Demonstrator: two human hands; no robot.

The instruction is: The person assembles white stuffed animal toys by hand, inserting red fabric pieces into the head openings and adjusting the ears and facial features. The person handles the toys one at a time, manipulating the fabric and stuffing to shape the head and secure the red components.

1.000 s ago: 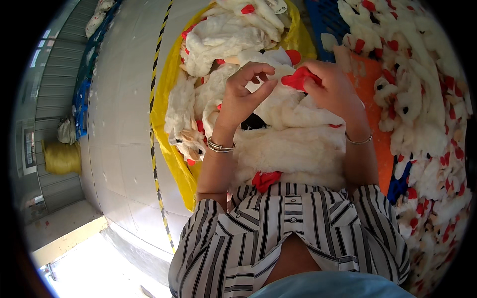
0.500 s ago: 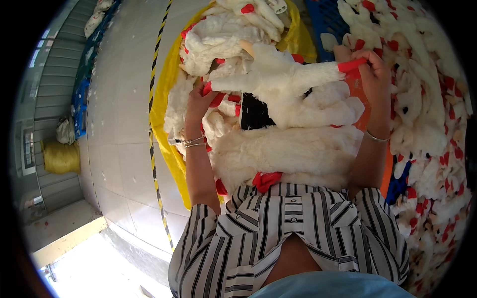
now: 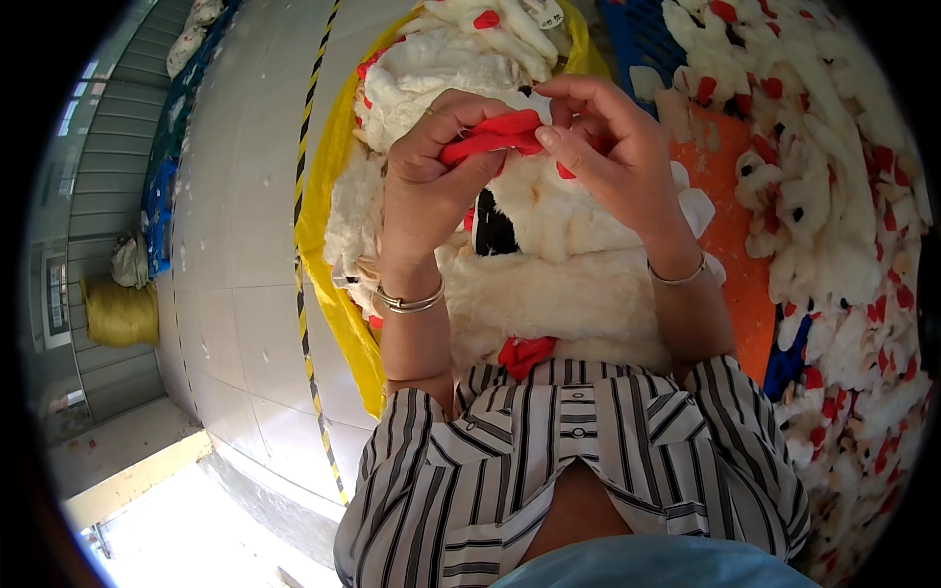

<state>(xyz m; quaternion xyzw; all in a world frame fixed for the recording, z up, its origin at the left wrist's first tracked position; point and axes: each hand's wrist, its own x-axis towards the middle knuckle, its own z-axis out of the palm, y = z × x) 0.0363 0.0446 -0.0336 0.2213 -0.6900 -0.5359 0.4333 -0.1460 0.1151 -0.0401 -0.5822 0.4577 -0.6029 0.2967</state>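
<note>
A white, furry plush-toy skin with red cloth ends hangs in front of me. Its red cloth piece is gripped between the thumb and fingers of my left hand. My right hand is closed close beside it, thumb and fingertips pinching red cloth at the right end of the piece. Fingers partly hide the cloth, and the skin's upper part is covered by my hands. Below lie more cream-white furry skins across my lap, with a red cloth bit against my striped shirt. A black patch shows among the fur.
A yellow bag full of white plush skins stands ahead and to the left. At right, an orange surface borders a large heap of red-tipped plush skins. A blue crate is behind. Black-yellow tape crosses the grey floor.
Both hands have come together from wide apart, where they stretched the white skin between its red ends. The red ends are now close together between my fingers.
</note>
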